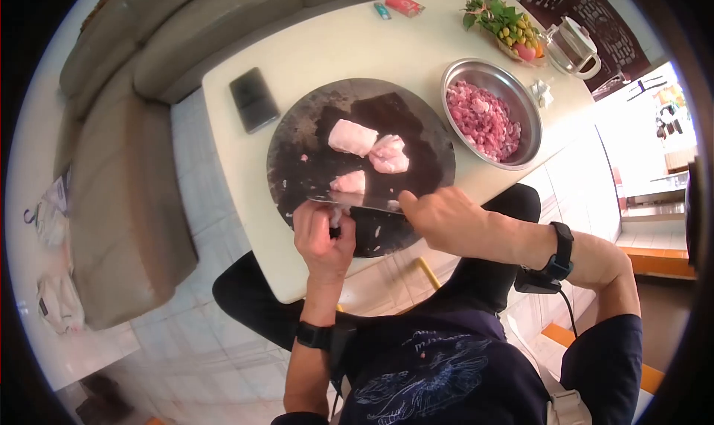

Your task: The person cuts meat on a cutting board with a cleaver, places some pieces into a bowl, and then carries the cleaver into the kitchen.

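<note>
My right hand (444, 218) is closed around the handle of a knife (372, 202), whose blade points left across a round dark chopping board (297, 165). The blade lies just in front of a small pale piece of meat (349, 181). Close to the blade's tip, my left hand (324, 239) is closed on a whitish piece of fat (336, 217), mostly hidden by the fingers. Farther back on the board are a pale block of fatty meat (352, 137) and a rounded pink piece of meat (389, 154), touching or nearly so.
Right of the board, a steel bowl (531, 127) holds chopped pink meat (482, 120). A dark phone-like slab (253, 100) lies at left on the white table (223, 146). A fruit basket (515, 46), a glass jug (571, 47) and a red packet (405, 5) stand toward the back.
</note>
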Demonstrator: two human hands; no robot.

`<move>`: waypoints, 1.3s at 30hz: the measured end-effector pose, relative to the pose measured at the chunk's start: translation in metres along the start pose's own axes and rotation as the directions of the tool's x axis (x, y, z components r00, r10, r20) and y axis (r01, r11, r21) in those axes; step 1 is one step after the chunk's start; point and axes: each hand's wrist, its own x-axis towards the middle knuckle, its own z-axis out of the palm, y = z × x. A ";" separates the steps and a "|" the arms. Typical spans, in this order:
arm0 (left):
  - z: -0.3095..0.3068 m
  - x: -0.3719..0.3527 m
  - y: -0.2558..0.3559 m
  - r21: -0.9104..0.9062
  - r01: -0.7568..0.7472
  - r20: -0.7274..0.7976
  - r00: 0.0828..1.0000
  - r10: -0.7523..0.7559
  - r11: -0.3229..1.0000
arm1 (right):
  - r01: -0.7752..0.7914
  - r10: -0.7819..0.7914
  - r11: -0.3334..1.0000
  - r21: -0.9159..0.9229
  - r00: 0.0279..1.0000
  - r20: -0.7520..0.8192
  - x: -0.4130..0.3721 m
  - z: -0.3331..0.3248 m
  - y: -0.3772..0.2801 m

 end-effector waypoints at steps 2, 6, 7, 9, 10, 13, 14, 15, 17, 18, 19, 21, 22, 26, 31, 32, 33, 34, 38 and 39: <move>-0.001 -0.006 0.004 -0.015 0.005 -0.082 0.997 -0.006 1.000 | 0.020 -0.019 0.997 -0.073 1.000 0.011 -0.006 -0.004 -0.001; -0.010 -0.024 0.023 -0.083 -0.072 -0.022 0.997 0.071 0.994 | 0.102 -0.106 0.994 -0.037 0.984 -0.141 0.016 0.009 -0.009; -0.012 -0.025 0.027 -0.099 -0.084 0.015 0.996 0.086 0.992 | 0.137 -0.140 0.990 -0.027 0.970 -0.200 0.022 0.012 -0.010; -0.014 -0.028 0.029 -0.114 -0.032 0.012 0.999 0.034 0.993 | 0.098 -0.083 0.994 0.053 0.968 -0.235 0.042 0.021 -0.005; -0.017 -0.023 0.031 -0.107 -0.039 0.011 0.999 0.041 0.993 | 0.103 -0.087 0.993 0.053 0.966 -0.243 0.042 0.021 0.000; -0.016 -0.007 0.034 -0.077 -0.064 -0.062 0.996 0.060 0.995 | -0.160 0.263 0.910 0.382 0.936 -0.234 0.024 0.013 0.020; -0.013 -0.005 0.033 -0.084 -0.062 -0.061 0.997 0.057 0.995 | -0.167 0.268 0.910 0.379 0.935 -0.231 0.015 0.011 0.022; -0.009 -0.002 0.032 0.030 -0.048 0.065 0.997 0.046 0.998 | -0.161 0.271 0.900 0.406 0.935 -0.229 0.005 0.007 0.021; -0.005 0.002 0.026 0.149 -0.063 0.238 0.971 0.027 0.987 | -0.140 0.256 0.914 0.381 0.927 -0.275 -0.008 -0.001 0.015; -0.008 0.004 0.025 0.147 -0.057 0.239 0.971 0.020 0.988 | -0.143 0.257 0.913 0.381 0.929 -0.267 -0.014 -0.004 0.010; -0.012 0.005 0.026 0.069 0.041 0.285 0.957 -0.059 0.997 | -0.126 0.237 0.925 0.360 0.929 -0.284 -0.020 -0.007 0.004; -0.018 0.009 0.031 -0.035 0.164 0.286 0.947 -0.147 0.986 | -0.102 0.210 0.937 0.334 0.929 -0.305 -0.024 -0.013 -0.002; -0.020 0.012 0.033 -0.033 0.169 0.285 0.946 -0.153 0.985 | -0.082 0.172 0.956 0.283 0.936 -0.308 -0.025 -0.014 -0.006; -0.020 0.005 0.030 0.023 0.193 0.081 0.977 -0.195 0.981 | 0.017 0.031 0.989 0.150 0.950 -0.311 -0.025 -0.011 -0.004; 0.002 -0.009 0.027 0.028 0.117 0.019 0.993 -0.117 0.993 | 0.099 -0.079 0.993 0.066 0.964 -0.253 -0.022 -0.013 0.005; 0.006 -0.009 0.025 0.040 0.082 0.003 0.997 -0.082 0.996 | 0.093 -0.080 0.994 0.052 0.972 -0.221 -0.023 -0.012 0.005; 0.007 -0.009 0.023 0.040 0.092 0.006 0.996 -0.092 0.995 | 0.093 -0.079 0.994 0.056 0.974 -0.211 -0.023 -0.009 0.006; 0.008 -0.007 0.022 0.042 0.072 0.014 0.997 -0.072 0.997 | 0.092 -0.085 0.995 0.027 0.979 -0.184 -0.023 -0.006 0.008; 0.008 -0.002 0.019 0.042 0.021 0.045 0.999 -0.023 0.999 | 0.083 -0.080 0.996 0.038 0.994 -0.071 -0.017 -0.007 0.013; 0.008 0.001 0.018 0.042 0.025 0.054 0.998 -0.027 0.999 | 0.080 -0.076 0.996 0.046 0.995 -0.067 -0.015 -0.011 0.014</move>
